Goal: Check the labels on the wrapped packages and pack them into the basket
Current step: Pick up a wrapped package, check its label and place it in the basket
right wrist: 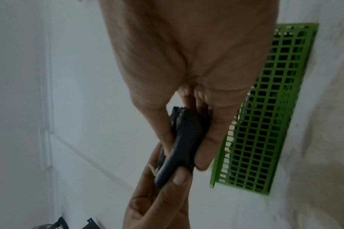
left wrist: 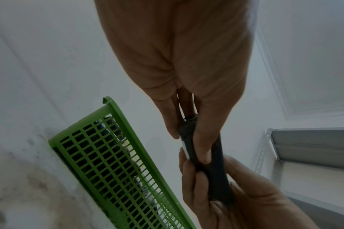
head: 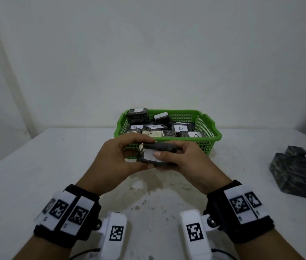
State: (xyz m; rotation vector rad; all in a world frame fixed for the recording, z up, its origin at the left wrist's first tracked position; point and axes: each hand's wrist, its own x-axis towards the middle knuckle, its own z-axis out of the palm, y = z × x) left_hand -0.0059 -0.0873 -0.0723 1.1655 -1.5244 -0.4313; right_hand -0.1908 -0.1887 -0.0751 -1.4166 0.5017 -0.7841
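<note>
Landmark: the green basket (head: 209, 126) stands on the white surface (head: 54, 166), toward its far edge, and holds several dark wrapped packages whose white labels read A, B and C.

Held package: a dark wrapped package (head: 157, 153) is up off the surface, just in front of the basket's near wall, label side tilted toward the person.

Left hand: the left hand (head: 118, 158) grasps the package's left end, fingers over the top edge and thumb beneath.

Right hand: the right hand (head: 184, 158) grasps the right end, its thumb lying across the white label (head: 149, 154).

Risk, misread label: the thumb covers much of the label, and no letter can be made out from the head view; packing it now would probably mean an unchecked package goes in.

Risk, slipping: the wrap looks slick and loose, so if one hand lets go to shift, the package may likely twist out of the other hand and drop in front of the basket.

Risk, crowding: the basket looks nearly full on its near side; pushing the package in there could tip its neighbours or bury their labels.

Waiting stock: more dark packages (head: 298, 173) lie well to the right of the basket, so space inside it will likely run short.
</note>
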